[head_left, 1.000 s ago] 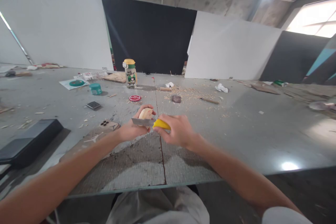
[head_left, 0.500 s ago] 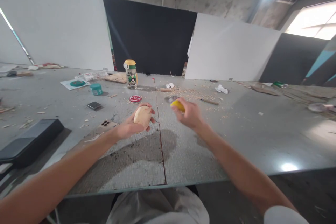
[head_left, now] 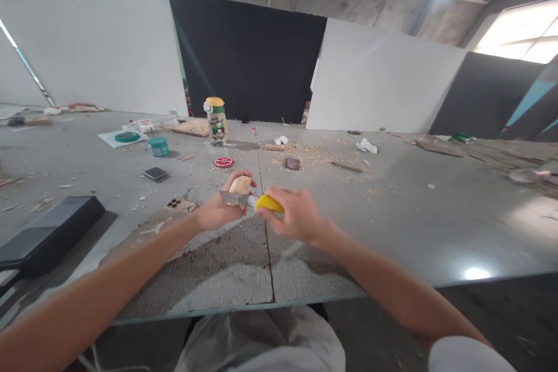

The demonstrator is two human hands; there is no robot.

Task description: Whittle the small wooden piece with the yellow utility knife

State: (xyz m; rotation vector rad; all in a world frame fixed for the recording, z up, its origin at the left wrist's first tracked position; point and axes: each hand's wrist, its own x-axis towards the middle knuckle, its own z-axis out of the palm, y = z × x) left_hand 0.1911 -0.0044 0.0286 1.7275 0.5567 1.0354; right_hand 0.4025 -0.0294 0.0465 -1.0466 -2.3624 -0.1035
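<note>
A rounded, pale wood block rests in my left hand, whose fingers curl around its far side. My right hand is closed on the yellow handle of a knife. The wide metal blade points left and lies across the near face of the wood block, hiding part of it. Both hands are above the table, close together near its seam. Beyond them lie a dark, small block and a round red-and-white lid.
Wood shavings and a thin tool lie past my right hand. A yellow-capped bottle stands farther back, with a teal jar to its left. A phone is beside my left forearm, and a black case sits at left.
My right hand has moved left and nearer to me, bringing the knife blade across the wood block. The small dark block behind it is now uncovered. My left hand stays nearly in place.
</note>
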